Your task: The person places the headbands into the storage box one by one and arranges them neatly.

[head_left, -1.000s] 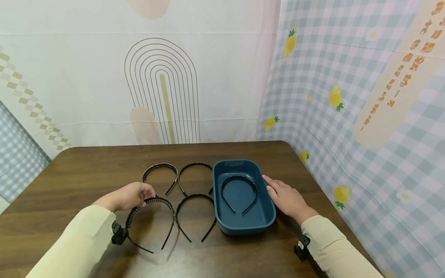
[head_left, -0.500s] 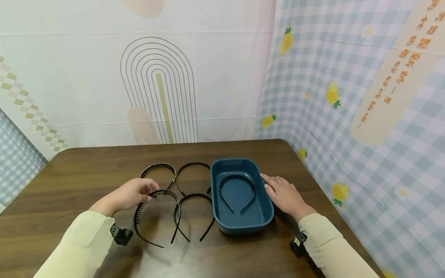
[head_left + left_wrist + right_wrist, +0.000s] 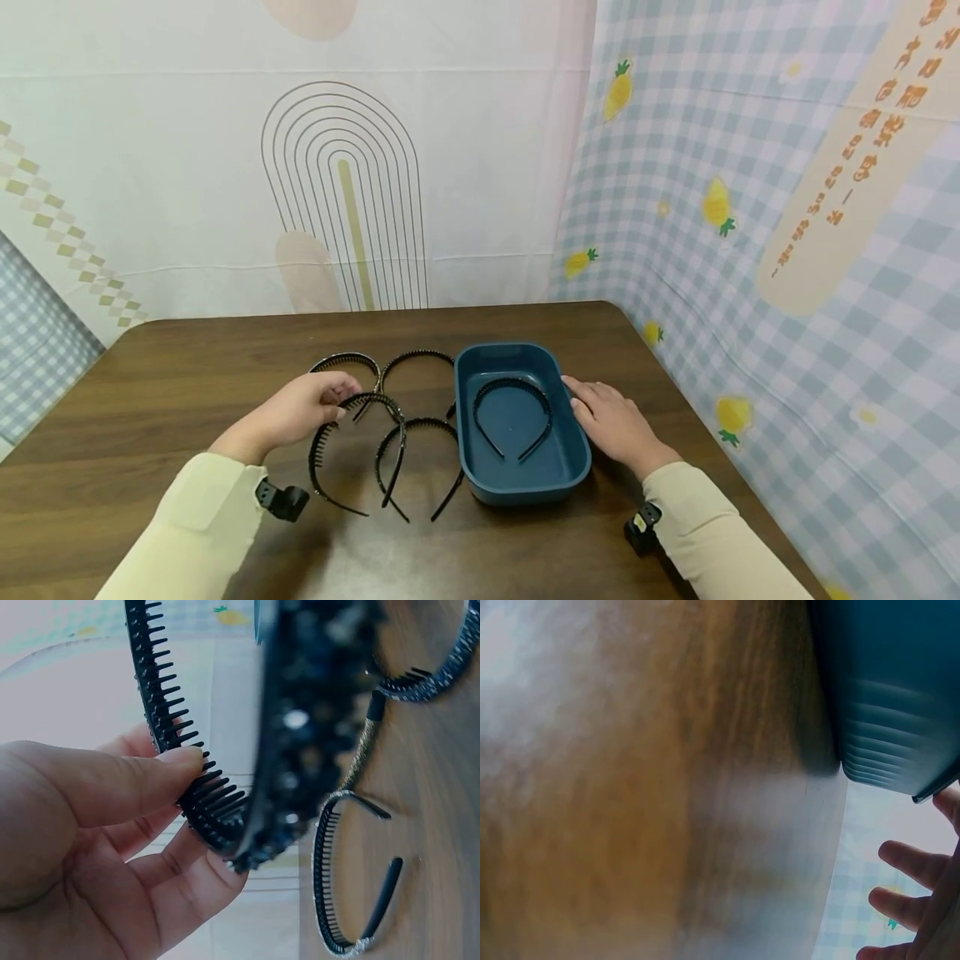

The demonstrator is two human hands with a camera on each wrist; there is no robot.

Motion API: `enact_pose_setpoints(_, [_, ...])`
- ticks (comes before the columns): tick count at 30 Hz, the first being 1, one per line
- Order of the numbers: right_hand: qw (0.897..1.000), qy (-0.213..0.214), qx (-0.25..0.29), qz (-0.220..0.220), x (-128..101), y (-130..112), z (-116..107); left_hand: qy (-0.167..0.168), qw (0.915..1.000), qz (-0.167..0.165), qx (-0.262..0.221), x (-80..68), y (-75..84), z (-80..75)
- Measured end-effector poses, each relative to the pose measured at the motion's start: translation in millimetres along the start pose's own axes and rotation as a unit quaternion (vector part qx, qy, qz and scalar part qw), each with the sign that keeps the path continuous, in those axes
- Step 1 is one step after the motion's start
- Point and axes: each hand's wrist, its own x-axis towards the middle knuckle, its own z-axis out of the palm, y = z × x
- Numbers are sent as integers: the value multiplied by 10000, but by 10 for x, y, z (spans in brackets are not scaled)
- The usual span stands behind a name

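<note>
My left hand [image 3: 306, 408] pinches a black toothed headband [image 3: 315, 742] between thumb and fingers, with its two ends hanging down above the table. Dark sparkling beads cover the band's outer side in the left wrist view. At the right, my right hand [image 3: 617, 427] lies with fingers extended against the side rim of a blue plastic bin [image 3: 525, 497]. Inside the bin lies another black headband [image 3: 514, 382]. The right wrist view shows a fingertip at the bin's rim and the other fingers spread apart.
Two headbands lie farther back on the brown wooden table [image 3: 210, 358], one at left [image 3: 346, 357] and one near the bin [image 3: 418, 353]. A third headband [image 3: 432, 422] lies in front of them, left of the bin. Patterned cloths [image 3: 495, 167] hang behind and to the right.
My left hand has carried the held headband rightward and upward, so it now overlaps the front headband in the head view. The right hand and bin have stayed put.
</note>
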Motion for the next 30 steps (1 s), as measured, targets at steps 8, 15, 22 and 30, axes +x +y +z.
enact_pose_setpoints(8, [10000, 52, 30, -31, -1, 4, 22, 246, 9995, 179, 94, 101, 65, 15])
enact_pose_setpoints(15, [10000, 12, 75, -17, -4, 10, 22, 232, 9993, 191, 222, 189, 157, -6])
enact_pose_setpoints(22, [10000, 0, 56, -16, -8, 17, 4, 110, 9996, 22, 275, 314, 320, -38])
enact_pose_setpoints(30, [10000, 18, 61, -72, -7, -1, -4, -27, 9995, 162, 265, 446, 459, -19])
